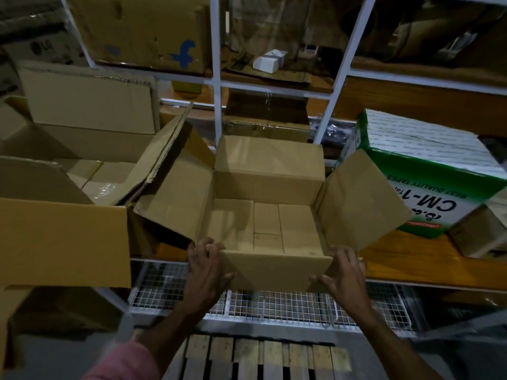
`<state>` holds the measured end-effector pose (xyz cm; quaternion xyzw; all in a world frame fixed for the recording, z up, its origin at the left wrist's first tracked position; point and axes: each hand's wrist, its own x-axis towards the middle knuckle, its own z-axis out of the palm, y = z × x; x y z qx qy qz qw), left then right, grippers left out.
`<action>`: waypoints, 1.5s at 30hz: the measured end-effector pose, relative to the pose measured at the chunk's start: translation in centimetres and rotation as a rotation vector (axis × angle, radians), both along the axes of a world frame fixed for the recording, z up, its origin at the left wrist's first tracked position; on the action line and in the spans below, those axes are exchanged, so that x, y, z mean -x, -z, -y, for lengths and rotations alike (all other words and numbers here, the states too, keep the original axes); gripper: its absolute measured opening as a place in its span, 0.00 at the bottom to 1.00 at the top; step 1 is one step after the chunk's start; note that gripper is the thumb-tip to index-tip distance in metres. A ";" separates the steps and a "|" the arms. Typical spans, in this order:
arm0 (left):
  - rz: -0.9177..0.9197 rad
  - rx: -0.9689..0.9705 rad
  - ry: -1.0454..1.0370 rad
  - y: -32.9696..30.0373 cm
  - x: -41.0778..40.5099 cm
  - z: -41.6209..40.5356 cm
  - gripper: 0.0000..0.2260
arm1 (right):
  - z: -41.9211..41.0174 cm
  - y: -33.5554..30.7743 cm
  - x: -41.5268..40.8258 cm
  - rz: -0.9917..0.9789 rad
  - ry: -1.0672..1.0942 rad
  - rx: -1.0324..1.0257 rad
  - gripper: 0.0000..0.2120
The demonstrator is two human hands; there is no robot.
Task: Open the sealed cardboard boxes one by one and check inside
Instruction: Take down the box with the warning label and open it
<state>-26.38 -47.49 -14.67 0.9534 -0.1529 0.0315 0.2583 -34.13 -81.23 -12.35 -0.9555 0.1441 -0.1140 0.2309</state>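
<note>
**Open box on shelf, both hands on near flap**

The open cardboard box [263,215] sits on the wooden shelf [411,264], all four flaps folded out. Inside are flat brown cartons [267,223] packed close together; what they hold I cannot tell.

Left hand [205,267] grips the near flap [274,270] at its left end, thumb on the flap's outer face, fingers curled over the top edge. Right hand [344,272] grips the same flap at the right end, thumb spread on the outer face. The hands are apart, one at each corner.

Left of the box: a bigger open carton [63,237] w/ its flap hanging toward the camera, touching the box's left flap. Right of the box: a green-and-white carton [428,187] printed "CM-1", upside down, just beside the right flap. Below the box: a wire mesh panel [269,303], and lower a wooden pallet [260,355]. Above and behind the box: white rack posts [216,78] w/ more cartons in dim light.
</note>
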 end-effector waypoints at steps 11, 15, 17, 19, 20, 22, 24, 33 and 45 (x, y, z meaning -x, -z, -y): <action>0.315 0.197 -0.023 -8.7 2.0 1.6 0.35 | 1.1 -9.2 3.1 0.336 -0.058 0.122 0.33; 0.387 0.186 -0.028 -13.6 1.9 2.1 0.43 | 1.2 -14.4 3.5 0.457 -0.068 0.149 0.31; 0.436 0.159 -0.001 -15.8 1.5 2.2 0.49 | 1.5 -16.9 3.2 0.504 -0.077 0.153 0.31; 0.500 0.118 0.026 -17.9 1.0 2.0 0.55 | 1.5 -19.4 2.7 0.543 -0.085 0.145 0.31; 0.541 0.096 0.039 -19.0 0.7 1.7 0.58 | 1.3 -20.6 2.4 0.563 -0.090 0.141 0.30; 0.640 0.047 0.063 -21.2 -0.1 0.8 0.62 | 0.7 -23.0 1.7 0.599 -0.097 0.129 0.30; 0.728 -0.007 0.075 -23.5 -0.7 -0.4 0.64 | -0.1 -25.1 0.9 0.629 -0.102 0.109 0.31; 0.921 -0.204 -0.024 -30.1 -2.1 -5.8 0.65 | -4.8 -31.7 -3.0 0.741 -0.167 0.079 0.30; 0.762 -0.216 -0.220 -34.5 -4.0 -17.1 0.61 | -16.1 -33.7 -10.0 0.764 -0.260 0.038 0.33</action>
